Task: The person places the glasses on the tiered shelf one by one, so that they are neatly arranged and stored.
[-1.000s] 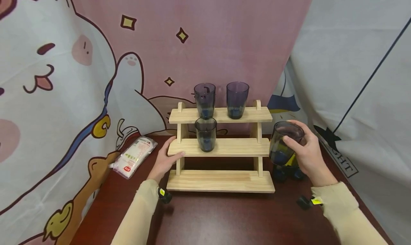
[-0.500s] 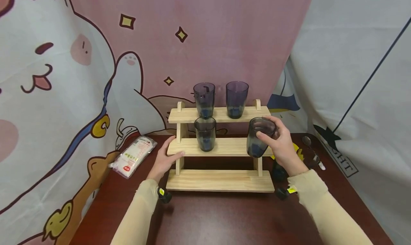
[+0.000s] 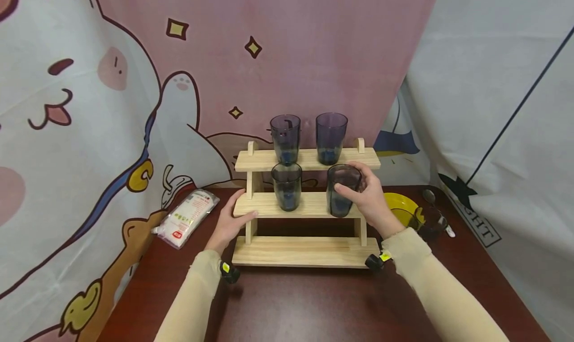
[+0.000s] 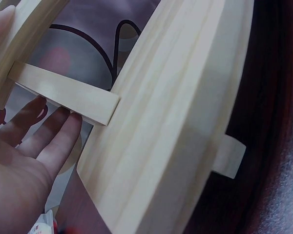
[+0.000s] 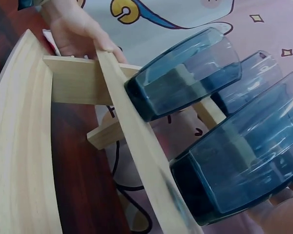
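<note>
A three-tier wooden display rack (image 3: 307, 252) stands on the dark red table. My left hand (image 3: 228, 223) holds the left end of its middle board, thumb on top; in the left wrist view the fingers (image 4: 58, 141) lie against the upright. My right hand (image 3: 374, 205) grips a bluish-grey glass tumbler (image 3: 339, 200) from its right side. The tumbler is nearly upright, its base right at the middle board in the right wrist view. Left of it on that board stands a similar tumbler (image 3: 287, 188). Two more, the left tumbler (image 3: 285, 137) and right tumbler (image 3: 331, 137), stand on the top board.
Right of the rack lie a yellow plate (image 3: 399, 202), a spoon (image 3: 429, 197) and some dark see-through ware (image 3: 430, 225). A white plastic packet (image 3: 187, 220) lies to the left. A printed pink and white cloth (image 3: 305, 58) hangs close behind the rack.
My right hand has carried the tumbler left from beside the rack to the middle board and straightened it, bringing the yellow plate and spoon into view. The left hand has stayed in place.
</note>
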`<control>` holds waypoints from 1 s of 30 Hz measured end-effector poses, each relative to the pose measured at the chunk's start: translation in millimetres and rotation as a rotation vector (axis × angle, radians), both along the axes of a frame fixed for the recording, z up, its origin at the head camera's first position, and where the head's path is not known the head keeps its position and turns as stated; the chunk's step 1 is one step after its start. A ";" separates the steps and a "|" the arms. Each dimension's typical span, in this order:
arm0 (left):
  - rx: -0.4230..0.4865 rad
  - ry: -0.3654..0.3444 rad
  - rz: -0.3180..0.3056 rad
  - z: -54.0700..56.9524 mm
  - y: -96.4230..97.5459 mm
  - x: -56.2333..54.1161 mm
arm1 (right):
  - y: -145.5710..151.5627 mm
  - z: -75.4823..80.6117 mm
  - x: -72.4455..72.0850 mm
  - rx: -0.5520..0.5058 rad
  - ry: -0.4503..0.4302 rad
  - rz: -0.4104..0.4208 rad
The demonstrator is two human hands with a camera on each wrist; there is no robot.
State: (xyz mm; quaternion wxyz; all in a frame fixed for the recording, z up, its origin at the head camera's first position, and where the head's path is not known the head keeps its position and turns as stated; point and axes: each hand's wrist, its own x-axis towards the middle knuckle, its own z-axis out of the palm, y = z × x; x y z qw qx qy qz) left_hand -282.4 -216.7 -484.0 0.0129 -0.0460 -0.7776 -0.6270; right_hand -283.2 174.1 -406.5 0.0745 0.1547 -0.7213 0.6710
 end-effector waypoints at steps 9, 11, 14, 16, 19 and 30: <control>0.020 -0.009 -0.003 -6.8 -1.3 -5.2 | -5.8 -1.7 -4.7 0.039 -0.022 -0.005; 0.025 -0.010 -0.003 -15.0 -3.1 -10.6 | -6.0 -1.9 -5.1 0.055 -0.026 -0.006; 0.020 -0.008 0.001 -26.2 -5.9 -17.4 | -6.5 -2.6 -5.6 0.076 -0.026 -0.009; 0.016 0.005 0.006 -28.5 -6.8 -18.1 | -7.3 -3.0 -6.3 0.085 -0.021 -0.007; 0.004 0.022 0.016 -30.2 -8.2 -18.0 | -8.5 -3.3 -6.1 0.089 -0.014 -0.002; 0.001 0.050 0.024 -32.6 -7.0 -17.7 | -6.7 -3.3 -5.1 0.106 -0.001 -0.008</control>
